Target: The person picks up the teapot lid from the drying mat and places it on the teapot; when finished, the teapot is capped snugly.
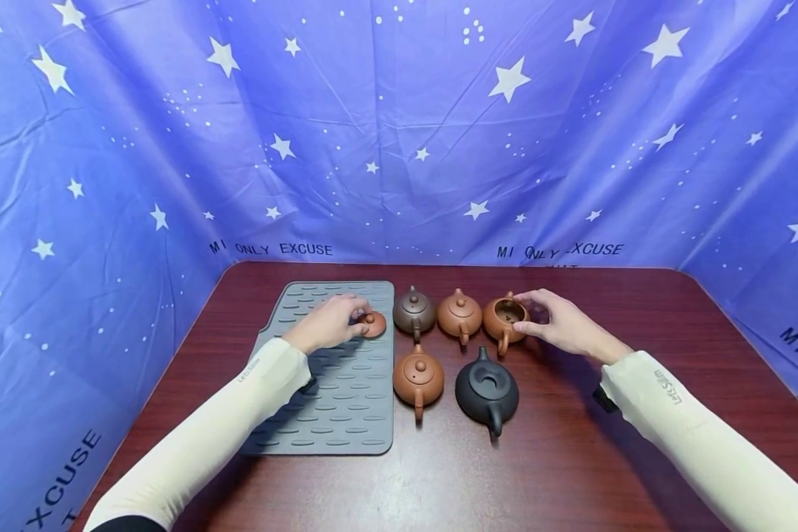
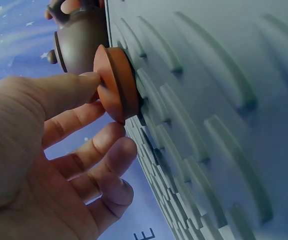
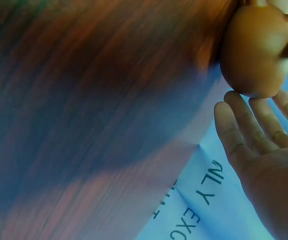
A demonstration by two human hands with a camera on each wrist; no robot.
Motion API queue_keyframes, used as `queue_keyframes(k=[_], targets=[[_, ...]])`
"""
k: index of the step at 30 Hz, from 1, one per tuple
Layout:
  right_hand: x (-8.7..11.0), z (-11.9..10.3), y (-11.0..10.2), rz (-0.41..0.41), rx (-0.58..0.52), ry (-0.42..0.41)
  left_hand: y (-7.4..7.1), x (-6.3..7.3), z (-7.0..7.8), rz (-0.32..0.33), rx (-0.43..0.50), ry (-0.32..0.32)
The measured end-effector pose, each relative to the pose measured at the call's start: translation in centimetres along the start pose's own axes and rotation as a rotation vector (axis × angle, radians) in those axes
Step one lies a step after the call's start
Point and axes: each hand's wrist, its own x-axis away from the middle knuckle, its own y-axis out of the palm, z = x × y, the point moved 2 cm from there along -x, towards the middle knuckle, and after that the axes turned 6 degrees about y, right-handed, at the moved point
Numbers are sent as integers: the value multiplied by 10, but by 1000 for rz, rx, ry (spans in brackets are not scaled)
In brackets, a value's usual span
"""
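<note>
My left hand (image 1: 329, 323) pinches a small orange-brown teapot lid (image 1: 374, 324) by its knob between thumb and finger. The lid (image 2: 116, 85) is tilted on edge in the left wrist view, close over the grey ridged mat (image 1: 332, 414); the other fingers curl loosely beside it. At the right end of the back row sits an orange-brown teapot (image 1: 507, 319) without a lid, its dark inside showing. My right hand (image 1: 565, 325) holds this teapot's side, thumb at the near rim and fingers at the far side. In the right wrist view its rounded body (image 3: 259, 50) rests against the fingertips.
Left of the open teapot stand a lidded orange-brown teapot (image 1: 459, 318) and a dark brown teapot (image 1: 414, 312). Nearer are another orange-brown teapot (image 1: 419, 378) and a black teapot (image 1: 487, 390). The red-brown table (image 1: 572, 458) meets a blue star-patterned curtain (image 1: 399, 111).
</note>
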Motion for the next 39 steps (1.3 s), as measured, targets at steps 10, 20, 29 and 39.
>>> queue_keyframes(k=[10, 20, 29, 39], targets=[[-3, -3, -1, -25, 29, -21, 2, -3, -1, 30, 5, 38], [-2, 0, 0, -31, 20, 1, 3, -7, 0, 47, -19, 74], [-4, 1, -3, -48, 8, 28, -25, -19, 19, 216, 11, 146], [-3, 3, -1, -28, -5, -4, -36, -77, 103, 166, -97, 345]])
